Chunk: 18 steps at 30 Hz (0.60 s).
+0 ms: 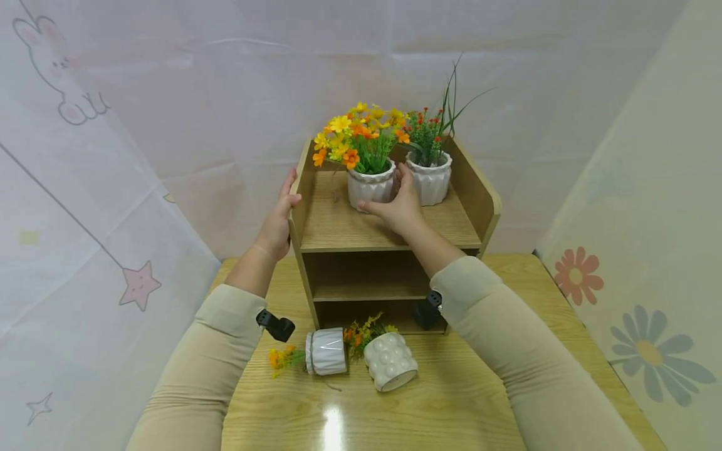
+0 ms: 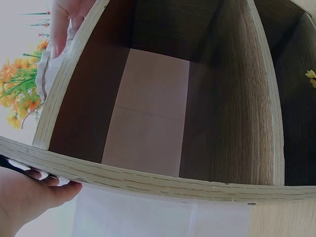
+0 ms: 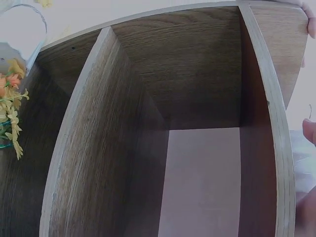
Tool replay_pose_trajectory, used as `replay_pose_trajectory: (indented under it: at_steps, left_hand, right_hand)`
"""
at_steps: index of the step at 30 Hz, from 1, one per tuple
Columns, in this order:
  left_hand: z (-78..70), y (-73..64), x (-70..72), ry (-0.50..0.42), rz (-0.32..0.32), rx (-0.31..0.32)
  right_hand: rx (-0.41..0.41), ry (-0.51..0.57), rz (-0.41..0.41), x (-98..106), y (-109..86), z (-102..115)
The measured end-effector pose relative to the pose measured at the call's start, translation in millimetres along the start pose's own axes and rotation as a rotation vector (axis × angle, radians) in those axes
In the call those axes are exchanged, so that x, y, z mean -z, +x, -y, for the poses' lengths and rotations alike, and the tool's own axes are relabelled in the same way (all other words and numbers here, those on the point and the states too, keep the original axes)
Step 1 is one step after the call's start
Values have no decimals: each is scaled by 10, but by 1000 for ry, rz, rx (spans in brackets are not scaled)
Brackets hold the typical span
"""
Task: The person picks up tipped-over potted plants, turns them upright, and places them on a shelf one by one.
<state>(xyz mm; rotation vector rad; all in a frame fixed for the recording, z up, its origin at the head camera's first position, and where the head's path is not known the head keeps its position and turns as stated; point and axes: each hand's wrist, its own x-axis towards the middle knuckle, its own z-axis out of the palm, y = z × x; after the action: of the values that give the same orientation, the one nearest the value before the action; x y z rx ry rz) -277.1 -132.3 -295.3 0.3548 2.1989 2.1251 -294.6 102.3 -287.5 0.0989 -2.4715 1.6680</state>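
Your right hand (image 1: 402, 205) pinches the fluted white flowerpot (image 1: 369, 187) just to its left, apparently positioning it, while your left hand (image 1: 276, 220) presses straight-fingered against the shelf unit (image 1: 338, 235); next probably calls for gentle release.

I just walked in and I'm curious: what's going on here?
A person's right hand grips a pot of orange and yellow flowers atop a wooden shelf unit; the left hand rests against its side. A red-flowered pot stands nearby. In front, a ribbed pot and a bumpy pot lie tipped on the table.
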Motion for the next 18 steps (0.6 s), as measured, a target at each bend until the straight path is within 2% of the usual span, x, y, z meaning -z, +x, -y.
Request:
replay_pose_trajectory:
  at_steps: [6, 18]
  left_hand:
    - [-10, -10, -9, -9, 3, -2]
    - [-11, -22, -10, -18, 4, 2]
  right_hand:
    - [-1, 18, 10, 51, -83, -37]
    - [-27, -34, 66, 154, -256, -38]
